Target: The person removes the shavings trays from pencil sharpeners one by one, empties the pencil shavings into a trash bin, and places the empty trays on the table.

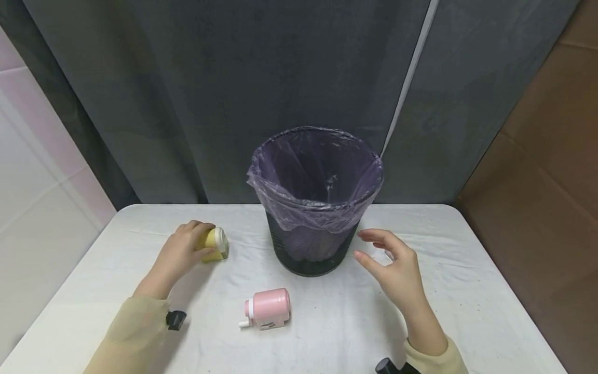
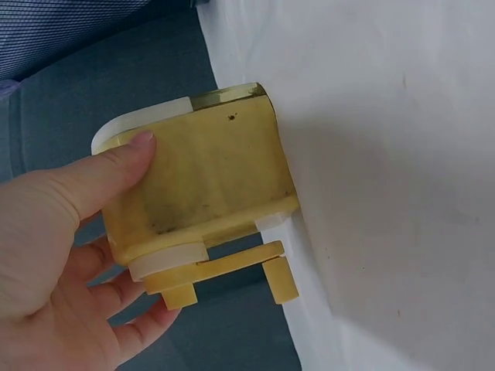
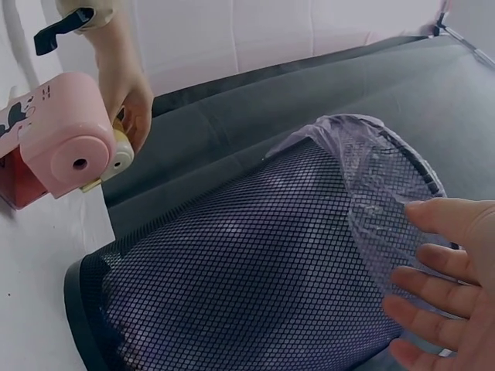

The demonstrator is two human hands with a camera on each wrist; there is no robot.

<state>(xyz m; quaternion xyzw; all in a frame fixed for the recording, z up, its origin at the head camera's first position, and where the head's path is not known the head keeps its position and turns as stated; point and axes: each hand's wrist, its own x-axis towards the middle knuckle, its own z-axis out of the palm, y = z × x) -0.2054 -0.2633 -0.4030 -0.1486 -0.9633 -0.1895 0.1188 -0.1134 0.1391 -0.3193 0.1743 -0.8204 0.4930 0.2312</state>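
A yellow pencil sharpener [image 1: 216, 244] is lying on the white counter [image 1: 467, 291], left of the bin. My left hand [image 1: 179, 254] is wrapping its grip around it, thumb [image 2: 116, 166] pressing its side. My right hand [image 1: 397, 270] is hovering just beside the black mesh bin [image 1: 310, 257] with its purple liner [image 1: 317, 176], grip released, fingers spread. A pink pencil sharpener [image 1: 267, 308] is lying nearer me, between my hands.

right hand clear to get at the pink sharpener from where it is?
Probably yes. The right hand hovers open beside the mesh bin; the pink sharpener lies on bare tabletop in front of the bin, with nothing between them.
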